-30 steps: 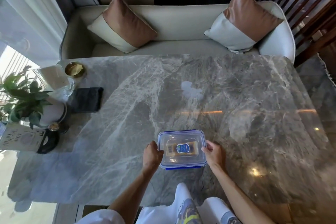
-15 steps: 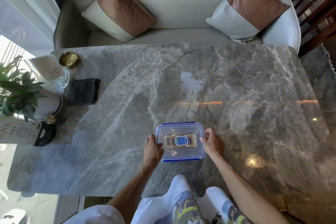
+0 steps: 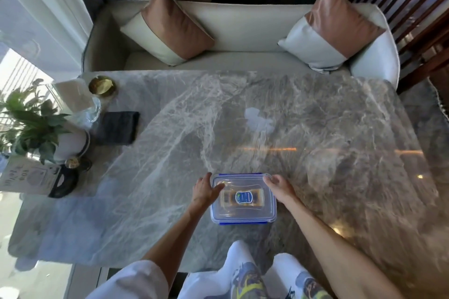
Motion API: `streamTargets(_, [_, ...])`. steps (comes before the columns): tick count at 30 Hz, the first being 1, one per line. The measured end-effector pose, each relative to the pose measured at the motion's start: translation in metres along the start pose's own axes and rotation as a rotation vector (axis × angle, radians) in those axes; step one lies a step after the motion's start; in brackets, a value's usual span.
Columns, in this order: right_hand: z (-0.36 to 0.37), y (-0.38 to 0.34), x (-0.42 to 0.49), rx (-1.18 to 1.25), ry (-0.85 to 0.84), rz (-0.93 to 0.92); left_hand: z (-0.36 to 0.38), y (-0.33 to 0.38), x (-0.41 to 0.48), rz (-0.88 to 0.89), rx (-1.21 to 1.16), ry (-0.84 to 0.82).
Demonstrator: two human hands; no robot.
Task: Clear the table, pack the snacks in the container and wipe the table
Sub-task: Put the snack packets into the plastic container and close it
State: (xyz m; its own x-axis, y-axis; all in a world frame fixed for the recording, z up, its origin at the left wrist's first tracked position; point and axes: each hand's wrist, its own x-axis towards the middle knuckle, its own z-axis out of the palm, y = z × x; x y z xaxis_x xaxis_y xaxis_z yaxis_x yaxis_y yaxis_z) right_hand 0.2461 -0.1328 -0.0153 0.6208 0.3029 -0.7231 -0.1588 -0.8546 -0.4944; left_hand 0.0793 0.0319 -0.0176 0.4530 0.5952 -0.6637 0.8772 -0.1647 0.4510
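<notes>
While the clear container [image 3: 243,213] with blue clips is sitting on the near part of the marble table [image 3: 170,153], right in front of the person, its lid is lying on top and a yellow snack pack [image 3: 243,197] with a blue label is showing through it. The left hand [image 3: 205,189] is gripping the container's left side, its thumb lying across the lid. The right hand [image 3: 279,188] is holding the far right corner, fingers curling over the rim. Well apart, toward the table's left end, a dark cloth [image 3: 116,127] is lying flat. Just beside it a glass holder [image 3: 73,99] of napkins is standing, with a brass dish [image 3: 102,85] behind it and a potted plant [image 3: 31,119] nearer the person. Beyond the far edge, a pale sofa [image 3: 243,31] is carrying two cushions.
</notes>
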Motion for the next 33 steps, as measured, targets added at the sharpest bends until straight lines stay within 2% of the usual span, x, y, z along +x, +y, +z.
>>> streamTargets(3, [0.011, -0.001, 0.001, 0.049, -0.021, 0.053, 0.005, 0.000, 0.007, -0.038, -0.087, -0.023])
streamTargets(9, [0.023, 0.005, 0.016, 0.043, 0.046, 0.102, 0.021, 0.000, 0.010, -0.070, -0.164, 0.083])
streamTargets(13, [0.006, 0.002, 0.016, 0.226, -0.107, 0.213, 0.015, 0.000, 0.017, -0.086, -0.149, 0.006])
streamTargets(14, [0.002, 0.002, 0.016, 0.163, -0.115, 0.173, 0.012, 0.002, 0.020, -0.097, -0.142, -0.025])
streamTargets(16, [0.000, 0.004, 0.016, -0.153, -0.015, 0.013, 0.004, 0.009, 0.025, -0.080, -0.078, -0.095])
streamTargets(18, [0.006, 0.002, 0.011, -0.410, 0.111, -0.166, -0.003, 0.018, 0.033, 0.017, 0.103, -0.166])
streamTargets(19, [0.010, 0.001, 0.010, -0.472, 0.120, -0.248, -0.006, 0.023, 0.037, 0.071, 0.186, -0.211])
streamTargets(21, [0.013, -0.005, 0.015, -0.528, 0.018, -0.350, -0.011, 0.032, 0.046, 0.128, 0.270, -0.324])
streamTargets(24, [0.015, -0.015, 0.028, -0.594, -0.143, -0.362, -0.007, 0.035, 0.055, 0.117, 0.178, -0.416])
streamTargets(26, [0.015, -0.022, 0.039, -0.610, -0.233, -0.307, -0.003, 0.034, 0.058, 0.100, 0.141, -0.402])
streamTargets(30, [0.012, -0.031, 0.059, -0.646, -0.404, -0.238, 0.003, 0.033, 0.060, 0.184, 0.263, -0.283])
streamTargets(33, [0.012, -0.030, 0.063, -0.626, -0.395, -0.251, 0.004, 0.030, 0.058, 0.278, 0.262, -0.214])
